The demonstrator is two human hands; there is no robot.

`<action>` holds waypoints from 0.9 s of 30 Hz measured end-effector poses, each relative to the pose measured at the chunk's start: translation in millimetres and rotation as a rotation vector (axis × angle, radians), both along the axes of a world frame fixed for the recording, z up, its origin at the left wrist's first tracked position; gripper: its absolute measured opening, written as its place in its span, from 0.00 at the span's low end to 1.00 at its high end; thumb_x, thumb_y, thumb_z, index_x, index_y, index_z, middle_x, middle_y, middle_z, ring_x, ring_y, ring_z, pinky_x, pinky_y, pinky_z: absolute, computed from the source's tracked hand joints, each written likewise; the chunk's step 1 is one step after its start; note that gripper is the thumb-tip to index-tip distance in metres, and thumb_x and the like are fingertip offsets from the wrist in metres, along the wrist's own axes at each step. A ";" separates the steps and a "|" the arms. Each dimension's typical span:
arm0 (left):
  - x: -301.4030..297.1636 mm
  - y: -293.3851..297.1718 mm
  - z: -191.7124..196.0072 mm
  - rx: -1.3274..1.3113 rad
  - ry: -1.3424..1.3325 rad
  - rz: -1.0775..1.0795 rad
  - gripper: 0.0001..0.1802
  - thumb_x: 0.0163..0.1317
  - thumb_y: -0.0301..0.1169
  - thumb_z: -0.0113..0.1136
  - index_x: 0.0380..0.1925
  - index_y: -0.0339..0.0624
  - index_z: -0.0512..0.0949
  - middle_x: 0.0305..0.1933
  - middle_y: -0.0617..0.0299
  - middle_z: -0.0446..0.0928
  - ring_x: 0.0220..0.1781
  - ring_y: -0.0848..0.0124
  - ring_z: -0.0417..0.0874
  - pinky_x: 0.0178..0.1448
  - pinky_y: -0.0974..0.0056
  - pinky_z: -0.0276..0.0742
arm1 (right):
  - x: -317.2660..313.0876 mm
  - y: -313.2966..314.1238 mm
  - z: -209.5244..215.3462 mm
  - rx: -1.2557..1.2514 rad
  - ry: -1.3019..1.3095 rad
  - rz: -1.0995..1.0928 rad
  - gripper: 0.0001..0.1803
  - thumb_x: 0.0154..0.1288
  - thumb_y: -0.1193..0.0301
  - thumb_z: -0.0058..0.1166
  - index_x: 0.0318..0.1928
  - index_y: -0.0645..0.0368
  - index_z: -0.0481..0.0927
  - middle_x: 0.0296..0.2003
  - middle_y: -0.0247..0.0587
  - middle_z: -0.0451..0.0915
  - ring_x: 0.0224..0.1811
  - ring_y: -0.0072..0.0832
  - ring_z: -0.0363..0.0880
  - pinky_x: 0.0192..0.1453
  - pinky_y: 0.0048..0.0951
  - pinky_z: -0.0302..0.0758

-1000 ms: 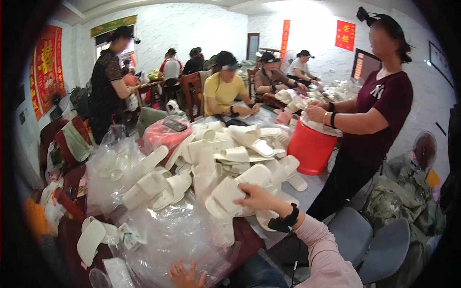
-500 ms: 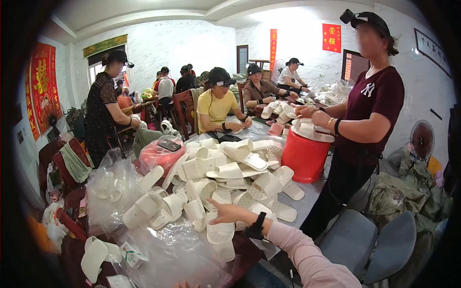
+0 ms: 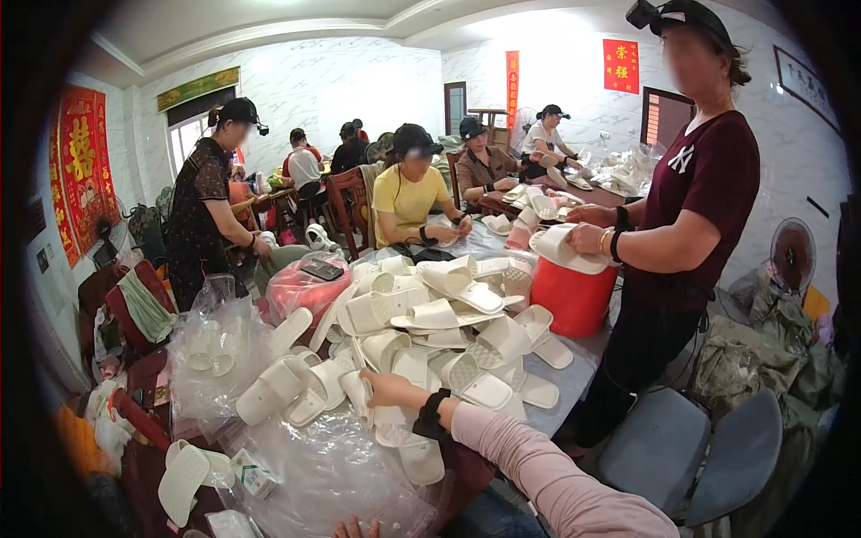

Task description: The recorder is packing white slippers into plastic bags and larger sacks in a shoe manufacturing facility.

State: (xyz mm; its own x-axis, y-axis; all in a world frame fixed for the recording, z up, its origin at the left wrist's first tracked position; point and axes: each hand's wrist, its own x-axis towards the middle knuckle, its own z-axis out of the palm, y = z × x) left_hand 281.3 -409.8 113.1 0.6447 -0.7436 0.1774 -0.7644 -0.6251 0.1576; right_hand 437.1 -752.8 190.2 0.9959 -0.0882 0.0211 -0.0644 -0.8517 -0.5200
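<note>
Touching a white, wide-strapped, rubbery-looking slipper [image 3: 355, 394] mid-frame, the right hand [image 3: 393, 389] hides whether its fingers grip; the left hand [image 3: 356, 529], bottom centre, spreads its fingers over clear plastic bags [image 3: 309, 462]. Tugging could topple the loosely overlapping heap [image 3: 437, 314].

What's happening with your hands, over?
Right hand at white slide slipper. Left hand, mostly out of frame, at clear plastic bags. Other slippers packed close.

A red wall strip [image 3: 512, 90] hangs at one o'clock, a fan [image 3: 794, 255] stands at three, a grey chair [image 3: 655, 448] at four, a green valance [image 3: 199, 88] at ten.
</note>
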 end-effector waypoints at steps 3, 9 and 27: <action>-1.1 2.1 -6.6 0.016 0.003 0.003 0.28 0.56 0.43 0.52 0.58 0.54 0.65 0.63 0.44 0.58 0.62 0.41 0.59 0.60 0.40 0.56 | -4.0 19.1 -10.3 -0.231 0.072 -0.149 0.39 0.50 0.67 0.54 0.64 0.52 0.55 0.32 0.49 0.79 0.35 0.46 0.78 0.35 0.44 0.72; -4.4 -2.0 -8.3 0.003 0.079 0.057 0.28 0.58 0.44 0.50 0.59 0.51 0.64 0.65 0.45 0.56 0.64 0.41 0.56 0.62 0.39 0.52 | -22.6 26.3 -16.7 -0.252 -0.078 -0.039 0.32 0.52 0.69 0.45 0.62 0.44 0.61 0.30 0.45 0.79 0.33 0.42 0.79 0.32 0.43 0.72; -3.3 1.4 -8.8 -0.076 0.047 0.102 0.27 0.56 0.44 0.54 0.58 0.60 0.67 0.66 0.53 0.56 0.67 0.49 0.54 0.66 0.45 0.48 | 6.4 1.1 -9.9 -0.276 0.019 -0.024 0.39 0.42 0.67 0.56 0.58 0.63 0.58 0.32 0.58 0.78 0.36 0.50 0.78 0.40 0.44 0.73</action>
State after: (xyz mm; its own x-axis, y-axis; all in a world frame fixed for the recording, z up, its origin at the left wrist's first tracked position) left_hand 278.1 -408.4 104.3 0.7251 -0.6595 0.1981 -0.6882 -0.6841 0.2417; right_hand 443.5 -751.8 180.3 0.9940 -0.1051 0.0285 -0.0938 -0.9592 -0.2667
